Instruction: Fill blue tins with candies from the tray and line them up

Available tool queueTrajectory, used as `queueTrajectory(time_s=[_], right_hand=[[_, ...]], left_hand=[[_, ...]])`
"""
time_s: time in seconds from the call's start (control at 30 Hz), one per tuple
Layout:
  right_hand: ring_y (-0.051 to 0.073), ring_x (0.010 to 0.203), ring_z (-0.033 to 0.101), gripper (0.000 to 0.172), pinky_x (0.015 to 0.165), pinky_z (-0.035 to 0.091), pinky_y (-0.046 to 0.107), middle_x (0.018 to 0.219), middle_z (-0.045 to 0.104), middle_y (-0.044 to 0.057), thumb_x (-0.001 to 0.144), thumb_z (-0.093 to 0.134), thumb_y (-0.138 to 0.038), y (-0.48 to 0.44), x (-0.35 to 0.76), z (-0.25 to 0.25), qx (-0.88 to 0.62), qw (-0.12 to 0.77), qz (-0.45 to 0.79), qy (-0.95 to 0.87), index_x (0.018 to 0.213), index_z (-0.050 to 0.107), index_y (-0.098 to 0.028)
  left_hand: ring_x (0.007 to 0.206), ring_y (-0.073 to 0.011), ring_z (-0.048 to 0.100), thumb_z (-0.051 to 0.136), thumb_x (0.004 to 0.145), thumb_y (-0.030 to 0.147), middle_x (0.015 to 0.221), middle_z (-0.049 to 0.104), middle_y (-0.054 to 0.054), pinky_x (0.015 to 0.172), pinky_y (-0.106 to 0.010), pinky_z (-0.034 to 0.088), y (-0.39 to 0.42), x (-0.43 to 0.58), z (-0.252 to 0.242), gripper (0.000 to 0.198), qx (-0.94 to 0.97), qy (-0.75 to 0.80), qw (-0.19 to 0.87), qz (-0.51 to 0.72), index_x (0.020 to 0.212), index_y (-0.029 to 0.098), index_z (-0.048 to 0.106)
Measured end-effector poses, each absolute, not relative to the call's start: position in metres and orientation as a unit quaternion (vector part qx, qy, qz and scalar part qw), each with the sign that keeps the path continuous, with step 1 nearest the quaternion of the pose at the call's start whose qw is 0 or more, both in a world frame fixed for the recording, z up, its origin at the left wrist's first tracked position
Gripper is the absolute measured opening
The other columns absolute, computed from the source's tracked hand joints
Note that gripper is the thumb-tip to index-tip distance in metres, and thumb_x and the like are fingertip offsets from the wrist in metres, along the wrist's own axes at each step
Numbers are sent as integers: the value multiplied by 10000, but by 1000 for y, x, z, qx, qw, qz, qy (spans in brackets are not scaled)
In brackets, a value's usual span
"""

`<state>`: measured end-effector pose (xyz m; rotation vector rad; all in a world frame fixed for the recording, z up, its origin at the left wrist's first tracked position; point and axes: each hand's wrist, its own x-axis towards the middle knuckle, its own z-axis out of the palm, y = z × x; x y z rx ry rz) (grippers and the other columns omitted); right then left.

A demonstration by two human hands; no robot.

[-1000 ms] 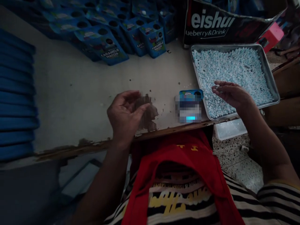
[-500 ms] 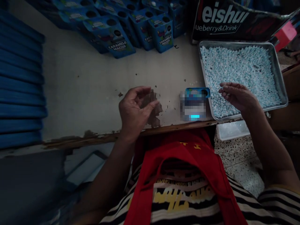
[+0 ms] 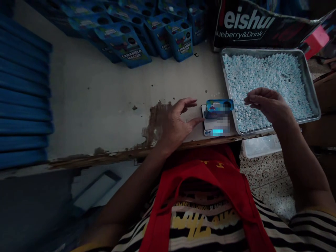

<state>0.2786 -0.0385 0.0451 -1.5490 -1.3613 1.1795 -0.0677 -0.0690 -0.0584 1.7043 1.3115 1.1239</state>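
A small blue candy box (image 3: 219,106) stands on a white scale (image 3: 213,126) at the table's near edge. My left hand (image 3: 175,123) lies just left of it, fingers spread, thumb tip almost touching the scale. My right hand (image 3: 265,104) hovers over the metal tray (image 3: 312,88) of pale blue candies (image 3: 262,77), its fingertips pinched together; what they hold is too small to see.
Rows of blue "Caramelo Macizo" boxes (image 3: 147,35) stand at the back of the worn white table (image 3: 99,94). Stacked blue flat packs (image 3: 23,98) fill the left side. A black "Blueberry & Drink" carton (image 3: 252,24) stands behind the tray. A white tub (image 3: 259,146) sits below.
My left hand moved right from the chipped patch of table toward the scale and opened its fingers. My right hand stayed over the tray, lifting slightly.
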Motion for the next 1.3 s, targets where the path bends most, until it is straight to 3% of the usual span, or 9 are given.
queueTrajectory(time_s=[0.07,0.13,0.27,0.37,0.47,0.73,0.83,1.0,1.3], right_hand=[[292,1276,807,177,1178,615,501,1217,880,64,832,984,-284,-39,280,43,-607,360,376,-600,983,895,-263],[316,1437,741,217,1293,532,535,1337,866,57,819,981,-278,-39,277,39,-603,369,334,-624,1024,909,-280],[232,1160,820,217,1079,653,406,1137,882,38,930,928,-410,-37,257,21,-592,448,447,-498,1082,879,-263],[175,914,814,241,865,678,296,971,854,29,1050,849,-467,-31,237,10,-565,502,556,-347,1036,826,-227],[164,802,804,335,790,692,278,921,846,34,1205,635,-440,-24,224,9,-510,524,649,-212,1003,777,-215],[184,864,851,374,857,719,278,912,862,76,1243,495,-248,-22,224,23,-440,532,714,-121,982,758,-197],[178,814,843,389,833,719,277,879,856,80,1223,477,-160,-23,225,24,-453,524,713,-108,960,764,-177],[189,815,847,395,824,729,297,914,867,94,1247,485,-250,-24,226,24,-445,535,708,-121,967,755,-184],[218,925,877,211,986,738,327,955,875,104,1109,655,-169,-27,225,16,-474,539,676,-165,955,798,-184]], left_hand=[[1342,-308,800,1024,909,338,1432,815,-108,1182,-473,665,-65,-54,-62,657,661,485,360,445,1473,263,695],[1250,-292,824,1019,922,366,1348,836,-93,1124,-428,675,-59,-40,-65,604,672,459,373,446,1429,252,712],[1070,-263,818,896,1021,320,1193,842,-66,992,-374,676,-41,-19,-54,345,725,406,325,452,1324,238,754],[1210,-295,773,710,1105,233,1294,825,-79,1136,-452,621,-19,-10,-32,261,793,333,177,479,1352,283,783],[1351,-312,718,580,1149,207,1350,809,-75,1280,-523,512,5,0,-15,322,832,290,64,469,1348,316,809],[1180,-337,729,623,1018,165,1298,816,-110,1109,-497,576,23,9,-36,424,818,361,60,445,1398,269,779],[1201,-335,734,598,1050,164,1308,818,-107,1121,-509,561,16,7,-37,402,817,349,48,456,1384,286,784],[1325,-310,713,575,1116,146,1349,813,-68,1253,-521,477,12,8,-27,414,818,304,5,488,1374,369,810],[1180,-336,735,668,970,162,1265,820,-97,1091,-492,587,21,13,-44,421,792,363,101,480,1350,297,791]])
